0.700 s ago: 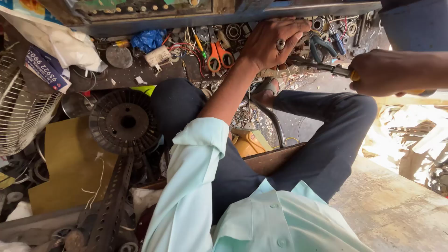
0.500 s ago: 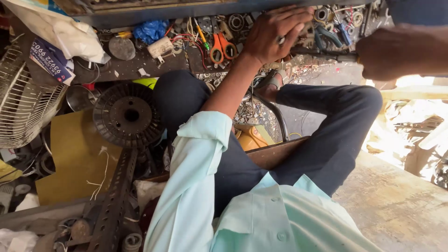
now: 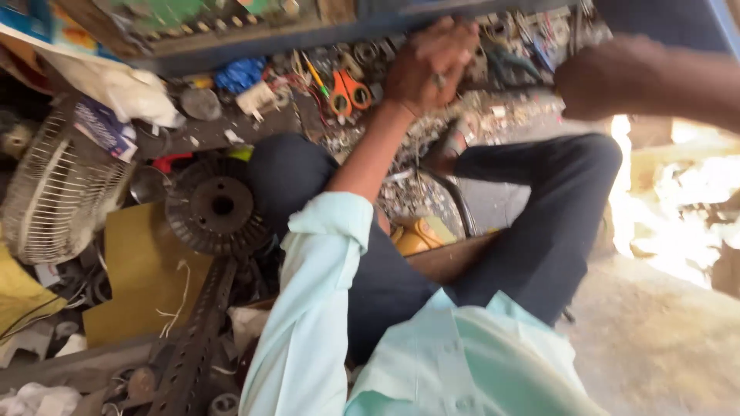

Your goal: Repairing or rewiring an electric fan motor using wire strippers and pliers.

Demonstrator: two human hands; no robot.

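**Hands among the clutter**

The left hand (image 3: pixel 432 65) reaches forward, palm down, into a heap of small tools and metal parts (image 3: pixel 501 46) on the floor, with a ring on one finger. Its fingers curl loosely over the pieces; whether they pinch any one of them cannot be told (the frame is blurred there). The right hand (image 3: pixel 597 77) is closed in a fist just right of the heap, near a dark tool handle (image 3: pixel 512 62), but what it grips is not clear.

Orange scissors (image 3: pixel 348 91) lie just left of the left hand, beside a yellow screwdriver (image 3: pixel 314 75). Further left sit a blue rag (image 3: pixel 239 75) and a white bag (image 3: pixel 127 92). A round black motor part (image 3: pixel 218 206) rests by the person's left knee (image 3: pixel 289 173), with a wire fan guard (image 3: pixel 54 196) to its left and brown cardboard (image 3: pixel 139 270) below it. A perforated metal strip (image 3: pixel 193 347) runs down from the motor part. The person sits in dark trousers and a pale green shirt (image 3: pixel 455 362).
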